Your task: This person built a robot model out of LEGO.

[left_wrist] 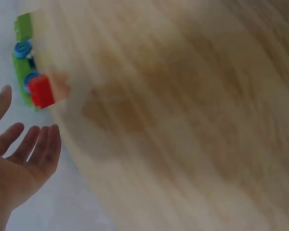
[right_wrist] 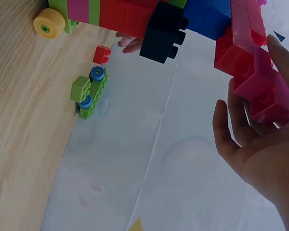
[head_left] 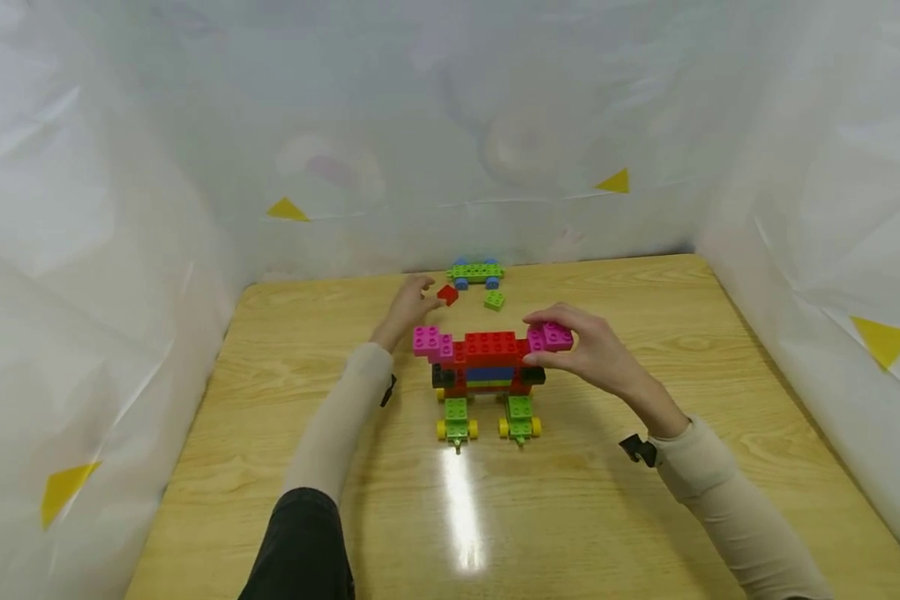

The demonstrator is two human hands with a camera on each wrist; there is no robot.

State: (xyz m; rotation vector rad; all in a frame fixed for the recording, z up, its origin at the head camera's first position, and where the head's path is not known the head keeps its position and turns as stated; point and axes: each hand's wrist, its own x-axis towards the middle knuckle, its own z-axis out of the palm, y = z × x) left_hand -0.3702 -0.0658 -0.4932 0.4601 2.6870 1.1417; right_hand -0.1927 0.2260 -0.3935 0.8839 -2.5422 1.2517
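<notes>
A built-up toy brick model [head_left: 491, 350] stands at the middle of the table, red on top with blue, yellow and black below, on green wheeled bases [head_left: 456, 410] with yellow wheels. A pink brick [head_left: 425, 340] juts out at its left end. My right hand [head_left: 596, 350] pinches another pink brick [head_left: 551, 337] at the right end between thumb and fingers. My left hand [head_left: 407, 308] is reached out beside a loose red brick [head_left: 447, 294]. In the left wrist view, its fingers [left_wrist: 47, 149] are spread, with a gap to the red brick [left_wrist: 41, 91].
Behind the model, a green wheeled base [head_left: 476, 272] with blue wheels stands near the table's back edge. A small green brick [head_left: 494, 300] lies in front of it. White sheeting [head_left: 450, 125] with yellow triangles encloses the table [head_left: 570, 517] at the back and sides.
</notes>
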